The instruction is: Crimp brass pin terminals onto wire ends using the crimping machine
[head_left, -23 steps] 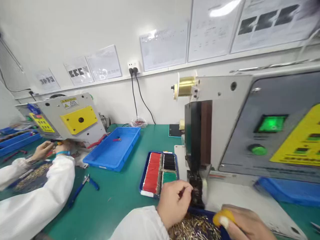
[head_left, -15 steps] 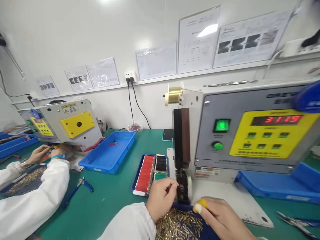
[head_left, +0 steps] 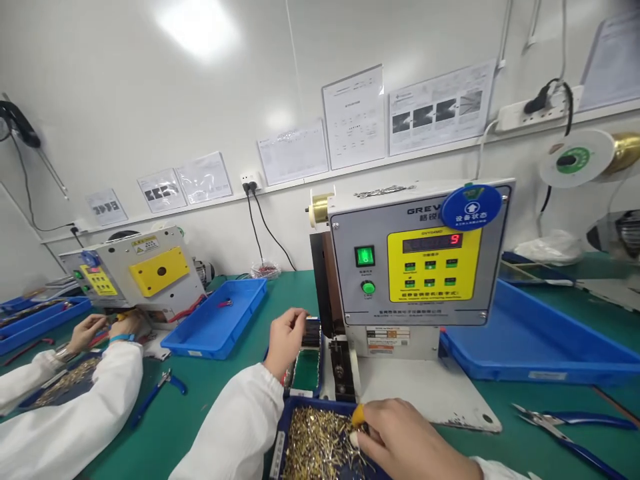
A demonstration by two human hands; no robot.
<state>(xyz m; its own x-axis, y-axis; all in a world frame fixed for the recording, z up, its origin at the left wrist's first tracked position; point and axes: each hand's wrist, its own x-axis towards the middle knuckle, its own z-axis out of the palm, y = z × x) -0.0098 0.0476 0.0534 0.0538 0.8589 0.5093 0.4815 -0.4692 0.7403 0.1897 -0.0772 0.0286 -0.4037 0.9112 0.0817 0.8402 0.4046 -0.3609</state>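
Green-topped workbench (head_left: 235, 407) beneath a white wall of posted instruction sheets, a terminal crimping press (head_left: 405, 267) at centre with a red digit lit on its yellow keypad panel. A person's left hand (head_left: 286, 340) is raised just left of the press, fingers curled over a blue-rimmed tray of wire bundles (head_left: 306, 372), much of it hidden from this angle; whether those fingers pinch a wire cannot be told. At lower right, the right hand (head_left: 405, 437), one fingertip sheathed in a yellow finger cot (head_left: 358, 415), curls down at the edge of a navy tray (head_left: 300, 407) heaped with loose brass terminals (head_left: 315, 443); anything in its grasp is too small to make out.

The crimp die (head_left: 343, 373) stands just beyond that tray, so a finger straying under it during a press stroke looks the chief hazard. A nudged tray could also scatter terminals across the bench.

Blue plastic trays flank the press, one at right (head_left: 530, 360) and one at left (head_left: 215, 327) holding a small red-and-metal piece (head_left: 225, 303). Blue-handled pliers (head_left: 565, 420) lie at lower right. At far left, a co-worker's hands (head_left: 90, 333) work at a second press (head_left: 135, 270).
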